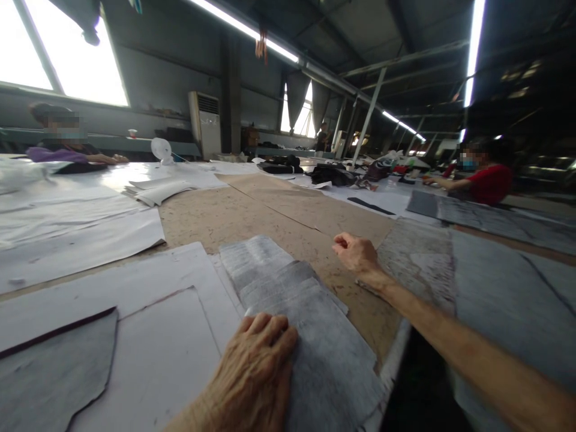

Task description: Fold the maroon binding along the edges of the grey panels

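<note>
My left hand (261, 360) lies palm down along the edge of a stack of grey fabric pieces (324, 348), its fingers resting on the cloth with nothing visibly gripped. The pieces overlap in a fanned row that runs away from me. My right hand (355, 252) is raised over the brown board (202, 219), beyond the stack's right side. Its fingers are curled together in a pinch; whatever may be between them is too small or hidden to make out. Left of the stack are white sheets (166, 324) and another dark-edged grey fabric piece (67, 366).
More grey fabric (508, 294) covers a surface on the right, past a dark gap. White paper pieces (157, 189), a small white fan (162, 150) and dark cloth bundles (330, 174) are farther back. One person (67, 144) sits at far left, another (488, 174) at right.
</note>
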Action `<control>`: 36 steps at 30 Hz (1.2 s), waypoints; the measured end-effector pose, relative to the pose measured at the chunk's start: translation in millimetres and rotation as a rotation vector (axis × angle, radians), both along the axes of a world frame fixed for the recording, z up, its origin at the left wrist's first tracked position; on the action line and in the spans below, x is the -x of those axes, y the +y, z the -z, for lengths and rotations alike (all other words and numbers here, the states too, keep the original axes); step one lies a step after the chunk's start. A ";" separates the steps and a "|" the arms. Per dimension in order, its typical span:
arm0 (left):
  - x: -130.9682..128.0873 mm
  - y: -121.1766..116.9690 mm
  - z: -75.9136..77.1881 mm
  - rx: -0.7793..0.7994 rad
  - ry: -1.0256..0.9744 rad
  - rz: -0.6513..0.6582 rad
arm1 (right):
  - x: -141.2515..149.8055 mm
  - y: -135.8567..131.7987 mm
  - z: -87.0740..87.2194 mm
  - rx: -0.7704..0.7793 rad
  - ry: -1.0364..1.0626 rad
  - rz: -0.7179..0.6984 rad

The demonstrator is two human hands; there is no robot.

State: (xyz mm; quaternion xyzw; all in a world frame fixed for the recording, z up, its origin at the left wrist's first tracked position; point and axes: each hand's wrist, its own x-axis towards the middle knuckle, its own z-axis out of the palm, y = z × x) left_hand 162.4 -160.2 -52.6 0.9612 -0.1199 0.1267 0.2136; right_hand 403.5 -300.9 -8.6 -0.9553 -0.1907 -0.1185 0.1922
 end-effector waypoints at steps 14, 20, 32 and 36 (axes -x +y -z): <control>4.4 17.9 4.4 0.608 -0.304 -0.379 | 183.0 -48.3 0.3 0.176 -0.044 -0.946; 13.7 32.4 2.6 0.724 -0.310 -0.622 | 171.4 -49.6 0.5 0.200 -0.071 -1.075; 54.9 -0.9 0.5 0.142 -0.113 -0.069 | 165.8 -53.9 22.2 -0.168 0.091 -0.533; 43.3 -6.8 -1.5 0.074 -0.046 -0.243 | 170.7 -56.4 32.6 -0.149 -0.015 -0.623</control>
